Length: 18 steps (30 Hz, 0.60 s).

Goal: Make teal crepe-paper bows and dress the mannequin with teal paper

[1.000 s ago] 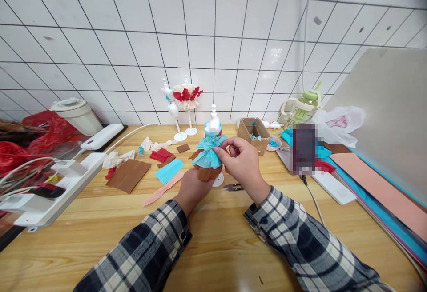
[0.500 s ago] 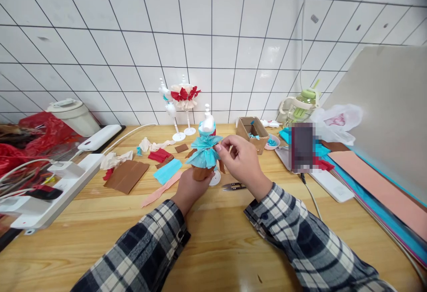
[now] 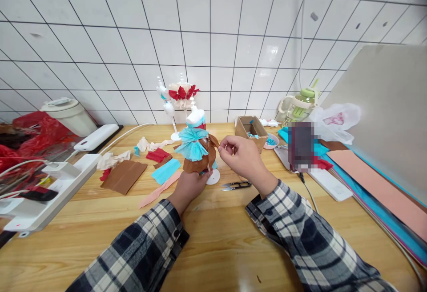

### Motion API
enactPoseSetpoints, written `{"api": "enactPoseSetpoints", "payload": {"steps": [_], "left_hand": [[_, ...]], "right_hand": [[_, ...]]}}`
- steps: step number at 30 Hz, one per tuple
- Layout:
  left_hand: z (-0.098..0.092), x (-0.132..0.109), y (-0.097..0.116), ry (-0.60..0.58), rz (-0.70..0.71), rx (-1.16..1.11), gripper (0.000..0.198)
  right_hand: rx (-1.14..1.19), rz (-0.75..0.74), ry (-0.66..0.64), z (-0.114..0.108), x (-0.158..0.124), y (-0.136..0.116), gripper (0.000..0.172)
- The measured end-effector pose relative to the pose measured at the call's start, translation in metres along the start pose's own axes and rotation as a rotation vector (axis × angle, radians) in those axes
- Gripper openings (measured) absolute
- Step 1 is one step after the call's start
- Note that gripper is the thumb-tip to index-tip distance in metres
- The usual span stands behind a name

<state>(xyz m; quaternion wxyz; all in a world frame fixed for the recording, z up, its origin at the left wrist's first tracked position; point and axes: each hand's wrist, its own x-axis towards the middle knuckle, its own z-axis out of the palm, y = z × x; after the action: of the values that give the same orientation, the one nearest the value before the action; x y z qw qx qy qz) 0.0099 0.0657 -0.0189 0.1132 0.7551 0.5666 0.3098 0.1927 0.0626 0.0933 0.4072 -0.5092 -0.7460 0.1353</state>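
Observation:
A small white dress form (image 3: 195,117) leans left in front of me, dressed in crepe paper. Its skirt has a pleated light-blue ruffle (image 3: 192,144) over brown crepe paper (image 3: 196,165). Below the skirt, my left hand (image 3: 188,190) is closed around the lower part of the form; most of its fingers are hidden. My right hand (image 3: 245,161) pinches the tip of a brown crepe paper piece (image 3: 213,141) at the skirt's right side, between thumb and forefinger. Thread snips (image 3: 236,186) lie on the table below that hand, beside the form's round white base (image 3: 213,177).
Crepe paper scraps, among them a brown sheet (image 3: 124,177) and a blue piece (image 3: 166,171), lie to the left. Behind stand other dress forms (image 3: 168,107). A cardboard box (image 3: 251,128) is back right; a power strip (image 3: 55,194) lies left.
The dress form has turned and tilted left, showing the brown paper on its right side. My right hand now pinches this brown paper, where it was at the blue ruffle's edge before.

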Motion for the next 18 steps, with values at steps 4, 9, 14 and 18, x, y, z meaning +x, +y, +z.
{"api": "enactPoseSetpoints", "payload": {"steps": [4, 9, 14, 18], "left_hand": [[0.0, 0.0, -0.002, -0.01, 0.014, 0.028, 0.024], [0.002, -0.001, -0.001, 0.006, 0.034, 0.039, 0.029], [0.001, -0.001, 0.002, 0.01, 0.084, 0.039, 0.039], [0.001, -0.001, 0.002, 0.017, 0.081, 0.057, 0.036]], "right_hand": [[0.103, 0.0, -0.017, -0.001, -0.001, -0.005, 0.017], [0.243, 0.097, -0.121, 0.007, -0.003, -0.007, 0.028], [0.356, 0.128, -0.158, 0.014, -0.004, -0.004, 0.029], [0.266, 0.073, -0.123, 0.013, -0.003, -0.001, 0.019]]}}
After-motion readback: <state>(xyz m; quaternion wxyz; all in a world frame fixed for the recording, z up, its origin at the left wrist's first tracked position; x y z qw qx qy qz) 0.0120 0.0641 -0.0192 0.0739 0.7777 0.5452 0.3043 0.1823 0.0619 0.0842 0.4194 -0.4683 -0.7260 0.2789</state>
